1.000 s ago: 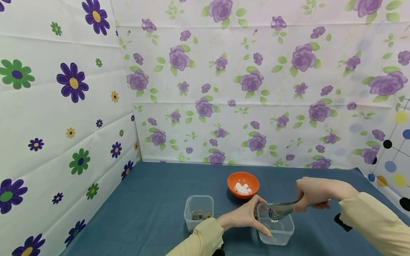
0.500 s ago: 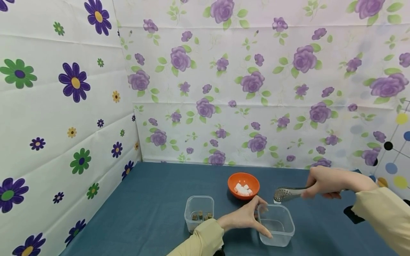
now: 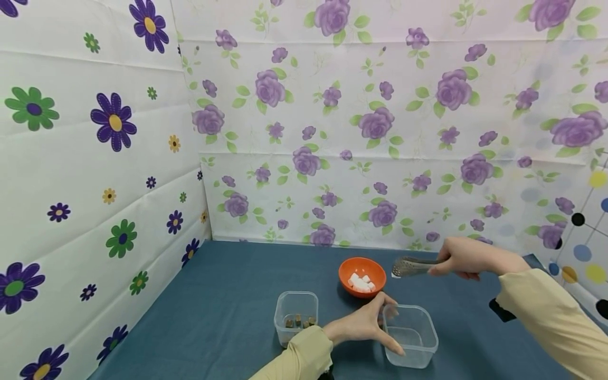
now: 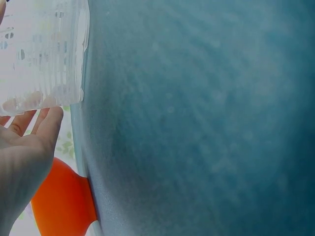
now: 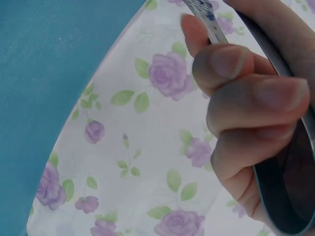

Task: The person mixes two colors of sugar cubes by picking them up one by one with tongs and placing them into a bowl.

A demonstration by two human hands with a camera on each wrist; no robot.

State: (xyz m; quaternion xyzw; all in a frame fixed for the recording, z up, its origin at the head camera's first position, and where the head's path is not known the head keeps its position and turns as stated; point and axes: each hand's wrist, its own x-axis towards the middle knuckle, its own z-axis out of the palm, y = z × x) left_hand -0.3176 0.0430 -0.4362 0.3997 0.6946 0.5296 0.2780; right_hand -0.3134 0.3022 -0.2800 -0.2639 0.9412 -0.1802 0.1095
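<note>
My right hand (image 3: 467, 256) grips metal tongs (image 3: 414, 267) with perforated ends, held up to the right of the orange bowl (image 3: 350, 266). A small white cube (image 3: 395, 275) shows at the tongs' tip. In the right wrist view, curled fingers (image 5: 246, 98) wrap round the tongs' arms. With thumb and fingers spread, my left hand (image 3: 358, 320) holds the left side of a clear plastic container (image 3: 412, 354), in which I see no cubes. The left wrist view shows this container (image 4: 42, 54) side-on against the fingers. Several white cubes (image 3: 361, 283) lie in the bowl.
A second clear container (image 3: 296, 298) with several small brown cubes (image 3: 298, 320) stands left of my left hand, partly behind the sleeve. Blue cloth (image 3: 228, 306) covers the table. Flowered sheets (image 3: 285, 132) hang at the back and sides.
My right hand has lifted the tongs, with a white cube at their tip, out of the right container, then moved them back and left toward the orange bowl. The left hand has stayed in place.
</note>
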